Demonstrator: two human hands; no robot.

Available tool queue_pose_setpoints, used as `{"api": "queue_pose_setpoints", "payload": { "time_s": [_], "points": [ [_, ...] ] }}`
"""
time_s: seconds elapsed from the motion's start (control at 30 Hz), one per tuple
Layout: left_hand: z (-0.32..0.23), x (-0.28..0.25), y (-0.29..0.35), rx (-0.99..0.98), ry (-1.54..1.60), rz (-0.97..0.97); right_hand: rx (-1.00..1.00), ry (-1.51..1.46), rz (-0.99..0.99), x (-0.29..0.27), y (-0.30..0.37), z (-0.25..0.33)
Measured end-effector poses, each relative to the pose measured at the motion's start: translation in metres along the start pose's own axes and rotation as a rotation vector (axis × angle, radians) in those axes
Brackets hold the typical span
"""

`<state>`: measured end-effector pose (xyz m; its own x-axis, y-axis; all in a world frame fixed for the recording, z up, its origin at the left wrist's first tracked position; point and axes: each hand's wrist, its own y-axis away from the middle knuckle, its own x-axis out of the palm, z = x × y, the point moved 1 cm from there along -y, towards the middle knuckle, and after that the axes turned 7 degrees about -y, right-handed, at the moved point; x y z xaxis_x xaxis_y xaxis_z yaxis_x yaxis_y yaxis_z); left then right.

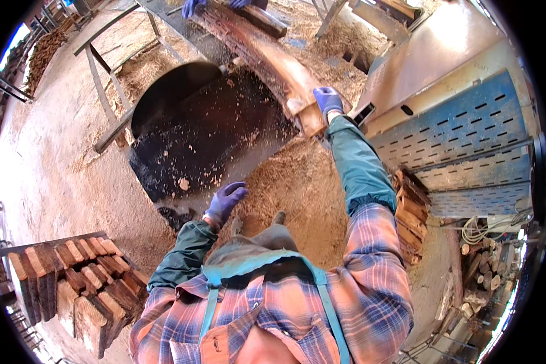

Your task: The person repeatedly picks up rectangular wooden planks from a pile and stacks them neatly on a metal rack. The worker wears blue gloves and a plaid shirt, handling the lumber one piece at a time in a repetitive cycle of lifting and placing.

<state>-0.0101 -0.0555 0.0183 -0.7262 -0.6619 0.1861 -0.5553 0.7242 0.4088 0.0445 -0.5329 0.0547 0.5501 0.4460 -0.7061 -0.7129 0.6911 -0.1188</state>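
A long timber slab (261,51) with rough bark along its left side and a pale sawn face runs from the far top toward me. At its near end is a short block-like wooden piece (312,119). My right hand (328,100), in a purple glove, is closed at the slab's right edge by that end; its fingertips are partly hidden. My left hand (225,201), gloved alike, hovers by the near edge of a dark metal plate (212,139) strewn with wood chips. It holds nothing, its fingers loosely bent and apart from the thumb.
Another person's gloved hand (192,7) rests at the slab's far end. Right of me stands a machine housing with a slotted blue panel (461,127). Stacked boards (91,285) lie at lower left, and more wood pieces (411,221) at right. Sawdust (297,182) covers the floor.
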Motion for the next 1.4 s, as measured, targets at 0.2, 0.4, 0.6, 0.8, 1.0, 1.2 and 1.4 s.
{"api": "queue_pose_setpoints", "payload": {
  "time_s": [0.2, 0.4, 0.6, 0.8, 1.0, 1.2, 1.4],
  "points": [
    [-0.038, -0.005, -0.051, -0.045, 0.048, -0.193, 0.155, 0.028, -0.033, 0.005, -0.070, 0.007],
    [-0.066, 0.008, -0.122, -0.074, 0.090, -0.484, 0.111, -0.023, 0.073, 0.063, -0.124, -0.027],
    [-0.043, -0.055, -0.179, -0.038, 0.496, -0.540, 0.109, 0.126, 0.284, 0.146, -0.013, 0.074],
    [-0.050, -0.042, -0.154, 0.018, 0.220, -0.576, 0.172, -0.012, 0.366, 0.136, 0.027, 0.083],
    [-0.042, -0.104, -0.065, -0.048, -0.047, -0.411, 0.237, -0.063, 0.203, 0.160, 0.141, 0.100],
    [-0.025, -0.131, 0.035, -0.184, -0.211, -0.137, 0.576, -0.768, 0.184, 0.167, 0.313, 0.036],
    [0.019, -0.094, 0.063, -0.145, -0.205, -0.117, 0.587, -0.580, 0.594, 0.117, 0.361, 0.038]
  ]
}}
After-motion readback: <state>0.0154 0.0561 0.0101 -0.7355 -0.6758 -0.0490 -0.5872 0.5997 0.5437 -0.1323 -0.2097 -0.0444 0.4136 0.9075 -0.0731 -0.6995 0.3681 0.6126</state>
